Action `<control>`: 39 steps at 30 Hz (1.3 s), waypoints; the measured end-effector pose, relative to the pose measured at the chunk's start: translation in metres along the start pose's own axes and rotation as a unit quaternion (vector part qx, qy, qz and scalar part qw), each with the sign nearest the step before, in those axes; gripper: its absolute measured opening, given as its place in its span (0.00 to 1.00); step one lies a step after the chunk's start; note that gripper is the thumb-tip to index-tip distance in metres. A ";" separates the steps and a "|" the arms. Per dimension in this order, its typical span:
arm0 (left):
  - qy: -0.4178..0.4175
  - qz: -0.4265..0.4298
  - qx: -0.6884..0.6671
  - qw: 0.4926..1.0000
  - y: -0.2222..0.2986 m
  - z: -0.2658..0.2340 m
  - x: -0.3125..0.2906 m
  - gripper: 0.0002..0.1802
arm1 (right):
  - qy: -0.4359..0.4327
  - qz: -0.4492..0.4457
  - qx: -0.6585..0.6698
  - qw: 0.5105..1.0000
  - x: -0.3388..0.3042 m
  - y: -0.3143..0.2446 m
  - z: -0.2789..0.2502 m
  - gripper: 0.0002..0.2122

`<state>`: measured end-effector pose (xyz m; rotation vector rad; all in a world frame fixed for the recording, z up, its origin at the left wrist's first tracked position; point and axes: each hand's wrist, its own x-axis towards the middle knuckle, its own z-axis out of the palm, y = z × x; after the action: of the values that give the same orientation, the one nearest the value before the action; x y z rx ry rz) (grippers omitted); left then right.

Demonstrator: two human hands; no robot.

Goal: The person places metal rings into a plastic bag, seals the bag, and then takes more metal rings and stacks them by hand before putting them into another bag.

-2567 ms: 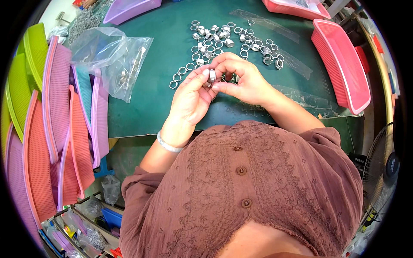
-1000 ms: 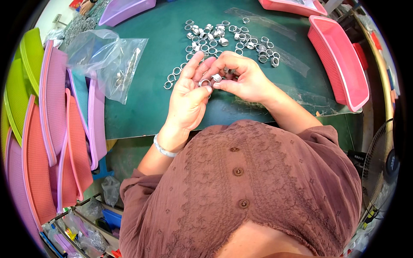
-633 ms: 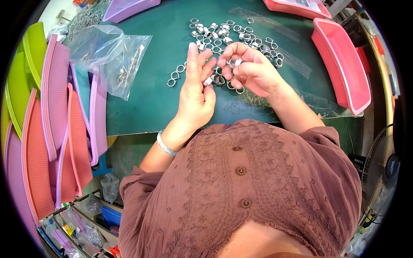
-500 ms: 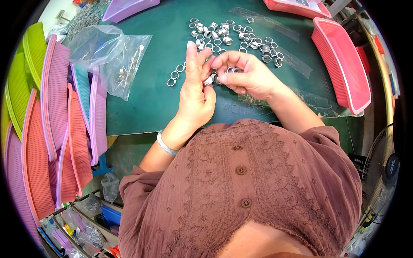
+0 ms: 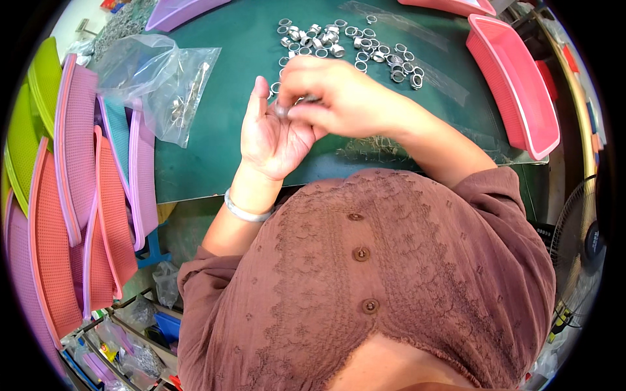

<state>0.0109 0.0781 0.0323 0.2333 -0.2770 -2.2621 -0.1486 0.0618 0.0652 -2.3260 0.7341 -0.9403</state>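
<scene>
My left hand [image 5: 274, 144] is palm up over the near side of the green table, one finger stretched upward and the other fingers mostly behind my right hand. Above its palm, my right hand [image 5: 332, 94] is closed in a pinch around small silver metal rings [image 5: 309, 100], partly covered by the fingers. A blurred silver ring [image 5: 281, 111] shows between the two hands, at the left fingers. Beyond them, many more silver rings [image 5: 319, 40] lie loosely spread on the table, some with wider, thicker bands.
A clear plastic bag [image 5: 153, 85] with metal pieces lies left on the green table [image 5: 241, 52]. Stacked purple, orange and green baskets [image 5: 78, 150] stand further left. A pink basket [image 5: 521, 91] sits at right. A fan [image 5: 574, 228] stands at lower right.
My right hand has moved left and over my left hand, hiding its fingers. The left hand has shifted left and turned its palm more upward.
</scene>
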 end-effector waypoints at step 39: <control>0.160 -0.068 0.174 0.969 -0.010 -0.016 -0.031 0.19 | 0.110 0.150 0.123 0.975 -0.056 -0.001 0.011 0.13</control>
<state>0.0272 0.1060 0.0166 0.8152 -0.4967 -2.2534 -0.1745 0.1015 0.0331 -1.8533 0.9674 -1.0896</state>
